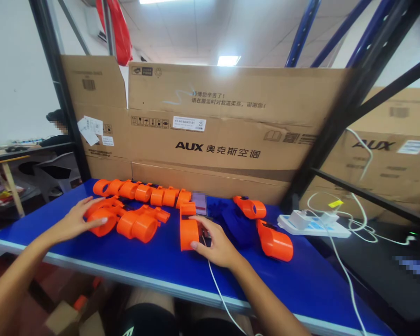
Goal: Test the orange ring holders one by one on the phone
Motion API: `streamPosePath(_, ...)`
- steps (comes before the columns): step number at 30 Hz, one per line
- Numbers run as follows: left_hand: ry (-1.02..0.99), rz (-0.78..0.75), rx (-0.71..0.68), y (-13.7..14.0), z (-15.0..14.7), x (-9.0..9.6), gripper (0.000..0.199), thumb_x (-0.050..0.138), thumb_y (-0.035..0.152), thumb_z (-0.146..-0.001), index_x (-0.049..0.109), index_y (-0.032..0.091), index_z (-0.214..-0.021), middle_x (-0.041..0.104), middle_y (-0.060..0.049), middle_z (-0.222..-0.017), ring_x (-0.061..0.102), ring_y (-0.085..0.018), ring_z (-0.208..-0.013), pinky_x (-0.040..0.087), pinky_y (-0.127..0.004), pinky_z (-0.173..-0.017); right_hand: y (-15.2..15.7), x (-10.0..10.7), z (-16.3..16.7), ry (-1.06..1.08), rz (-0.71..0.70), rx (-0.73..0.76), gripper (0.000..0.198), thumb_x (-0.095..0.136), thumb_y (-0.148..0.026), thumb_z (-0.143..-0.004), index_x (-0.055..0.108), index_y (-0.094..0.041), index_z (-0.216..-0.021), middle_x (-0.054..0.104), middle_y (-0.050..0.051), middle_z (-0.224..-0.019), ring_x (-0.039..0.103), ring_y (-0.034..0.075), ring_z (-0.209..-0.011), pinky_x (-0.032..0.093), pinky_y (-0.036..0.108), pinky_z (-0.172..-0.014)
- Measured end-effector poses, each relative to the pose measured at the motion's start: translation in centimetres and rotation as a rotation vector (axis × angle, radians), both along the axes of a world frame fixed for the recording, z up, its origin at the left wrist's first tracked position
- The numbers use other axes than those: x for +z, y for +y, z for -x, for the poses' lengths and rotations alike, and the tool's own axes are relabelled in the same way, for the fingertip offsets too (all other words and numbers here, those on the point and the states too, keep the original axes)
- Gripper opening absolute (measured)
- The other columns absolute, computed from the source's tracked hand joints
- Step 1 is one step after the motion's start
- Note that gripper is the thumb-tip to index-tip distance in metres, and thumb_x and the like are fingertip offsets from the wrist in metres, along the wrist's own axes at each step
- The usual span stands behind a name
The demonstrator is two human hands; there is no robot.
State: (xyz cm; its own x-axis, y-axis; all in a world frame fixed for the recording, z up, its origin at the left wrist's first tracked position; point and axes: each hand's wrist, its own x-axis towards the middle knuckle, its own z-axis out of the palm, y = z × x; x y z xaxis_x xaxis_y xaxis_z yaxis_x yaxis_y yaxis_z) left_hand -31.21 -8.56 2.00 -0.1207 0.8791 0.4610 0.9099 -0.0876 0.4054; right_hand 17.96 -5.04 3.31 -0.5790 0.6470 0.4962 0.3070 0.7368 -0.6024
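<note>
My left hand (75, 220) is closed around an orange plastic ring-shaped part (101, 227) at the left, thumb in front and fingers behind. Beside it, more orange rings (140, 226) with flat arms lie on the blue table (182, 275). Near the middle, my right hand (215, 240) grips another orange ring-shaped part (188, 234), thumb on its near side. A white cable (215, 280) runs from under that hand over the table edge. Something small and dark between the fingers is mostly hidden.
A row of orange rings (143, 192) stands along the back, next to a phone-like slab (199, 203). Dark blue cloth (234, 226) lies right of centre, near two orange parts (276, 243). A white power strip (313, 226) sits at the right. A cardboard wall (213, 135) closes the back.
</note>
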Motion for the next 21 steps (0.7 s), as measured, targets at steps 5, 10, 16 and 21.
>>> streamPosePath(5, -0.023, 0.02, -0.183, 0.2, 0.3, -1.9, 0.079, 0.07, 0.065, -0.07, 0.055, 0.023, -0.136, 0.059, -0.012, -0.136, 0.056, -0.035, -0.123, 0.043, -0.046, -0.105, -0.5, 0.5, 1.8, -0.048, 0.039, -0.004, 0.057, 0.07, -0.045, -0.086, 0.053, -0.026, -0.137, 0.067, 0.007, -0.118, 0.063, 0.024, -0.096, 0.05, 0.037, -0.085)
streamPosePath(10, -0.017, -0.058, -0.139, 0.0, -1.4, -2.5, 0.061, 0.07, 0.051, -0.071, 0.059, 0.026, -0.125, 0.064, -0.009, -0.126, 0.061, -0.034, -0.114, 0.047, -0.048, -0.1, -1.3, 0.3, 4.1, -0.052, 0.115, 0.012, 0.052, 0.068, -0.045, -0.088, 0.054, -0.026, -0.135, 0.068, 0.006, -0.111, 0.062, 0.023, -0.093, 0.049, 0.036, -0.083)
streamPosePath(16, -0.113, -0.141, 0.06, -1.1, -2.5, -1.9, 0.042, 0.064, 0.039, -0.072, 0.063, 0.026, -0.112, 0.068, -0.004, -0.119, 0.063, -0.03, -0.11, 0.046, -0.042, -0.1, -1.8, -0.4, 6.3, 0.027, 0.21, -0.006, 0.05, 0.066, -0.045, -0.09, 0.055, -0.026, -0.134, 0.067, 0.008, -0.119, 0.063, 0.025, -0.1, 0.05, 0.039, -0.085)
streamPosePath(21, -0.171, -0.21, 0.319, -2.7, -2.4, 0.0, 0.035, 0.066, 0.038, -0.073, 0.067, 0.029, -0.107, 0.071, 0.002, -0.106, 0.066, -0.025, -0.095, 0.05, -0.038, -0.094, -1.8, -0.8, 7.4, 0.035, 0.237, -0.037, 0.053, 0.072, -0.044, -0.084, 0.059, -0.026, -0.132, 0.07, 0.007, -0.11, 0.065, 0.028, -0.099, 0.05, 0.041, -0.086)
